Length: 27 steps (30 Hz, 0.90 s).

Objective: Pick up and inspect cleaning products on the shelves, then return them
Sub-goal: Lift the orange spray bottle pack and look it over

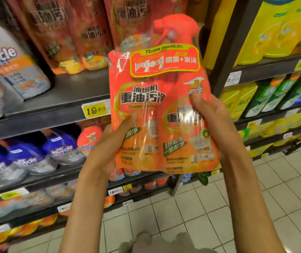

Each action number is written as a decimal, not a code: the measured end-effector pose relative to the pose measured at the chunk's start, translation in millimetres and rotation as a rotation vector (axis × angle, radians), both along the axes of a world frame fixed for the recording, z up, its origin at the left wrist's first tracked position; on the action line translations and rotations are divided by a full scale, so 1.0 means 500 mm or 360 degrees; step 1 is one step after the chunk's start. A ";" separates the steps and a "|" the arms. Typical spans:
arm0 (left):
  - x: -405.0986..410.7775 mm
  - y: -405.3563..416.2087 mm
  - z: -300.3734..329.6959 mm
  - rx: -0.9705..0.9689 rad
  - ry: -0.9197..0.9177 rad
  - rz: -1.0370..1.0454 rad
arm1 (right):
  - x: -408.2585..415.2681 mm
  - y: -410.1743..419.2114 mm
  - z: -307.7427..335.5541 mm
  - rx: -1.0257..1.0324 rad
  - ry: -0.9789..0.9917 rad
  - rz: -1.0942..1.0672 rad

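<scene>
Both hands clamp one orange twin-pack of cleaner [164, 114], held upright at centre frame, clear of the shelves, label side toward the person. Left hand [107, 148] grips the pack's lower left edge, thumb laid across the front. Right hand [211, 117] grips the right edge, thumb pressed on the front near the logo. Judgement: the two-sided hold keeps the shrink-wrapped pack flat and steady for reading; this is the inspection step, return not yet done.

Pack contents: a spray bottle with orange trigger head [177, 26] at the top, and a second bottle or refill beside it; which one, I cannot tell through the glare.

Surroundings: similar dark red packs [69, 37] stand on the upper shelf [54, 106] behind, with a bare stretch of shelf directly behind the held pack. Yellow price tag [95, 110] sits on that shelf's edge. Grey and orange pouches [9, 70] upper left; blue-capped packs [27, 157] lower left; yellow bottles [277, 30] upper right. White tiled floor [201, 207] below.

Obstruction: judged, the neighbouring red packs crowd the gap.
</scene>
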State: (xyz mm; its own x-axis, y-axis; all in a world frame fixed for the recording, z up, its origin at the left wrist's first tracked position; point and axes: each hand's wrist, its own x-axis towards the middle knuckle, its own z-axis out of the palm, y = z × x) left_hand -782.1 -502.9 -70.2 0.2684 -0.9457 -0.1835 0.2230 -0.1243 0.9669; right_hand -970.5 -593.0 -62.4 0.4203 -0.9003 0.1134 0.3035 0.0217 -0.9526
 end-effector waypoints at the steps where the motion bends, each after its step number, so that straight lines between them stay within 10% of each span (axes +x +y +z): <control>1: -0.003 0.001 -0.002 0.0006 0.0003 0.0054 | -0.001 0.002 0.001 0.0009 0.0036 -0.0006; 11: -0.009 0.014 0.021 -0.0047 -0.0180 0.0137 | -0.008 0.012 0.001 0.0227 0.0064 0.0059; 27: -0.015 0.045 0.014 -0.0421 -0.0440 0.0139 | -0.027 0.033 -0.003 -0.0305 0.0104 0.0123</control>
State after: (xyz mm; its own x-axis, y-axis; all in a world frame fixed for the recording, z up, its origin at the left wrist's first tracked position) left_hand -789.5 -480.1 -63.0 0.3551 -0.9220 0.1541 -0.0519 0.1452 0.9880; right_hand -984.2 -576.7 -64.2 0.4993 -0.8297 0.2495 0.2455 -0.1406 -0.9591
